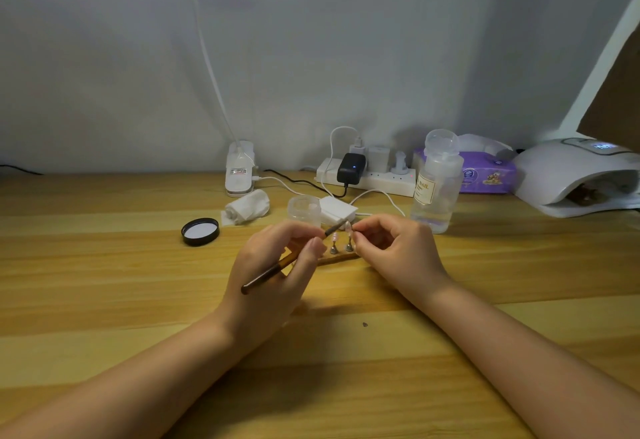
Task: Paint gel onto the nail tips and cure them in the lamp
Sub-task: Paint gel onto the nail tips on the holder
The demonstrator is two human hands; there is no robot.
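My left hand [277,265] grips a brown gel brush [266,274], its bristle end reaching up to a pale nail tip [347,226]. That tip sits on a small metal stand [349,246], and my right hand [391,248] pinches the stand just under the tip. A second stand [334,248] with its own tip is beside it on a wooden base [341,258]. The small clear gel jar [304,210] stands open just behind my hands, its black lid [200,231] lying to the left. At the far right sits the white curing lamp [575,175], its mouth facing me.
A clear liquid bottle [437,182] stands right of the hands. Behind are a power strip [367,175] with plugs and cables, a purple wipes pack [485,175], a crumpled tissue [247,211], a white box [337,212] and a desk lamp's base [239,170].
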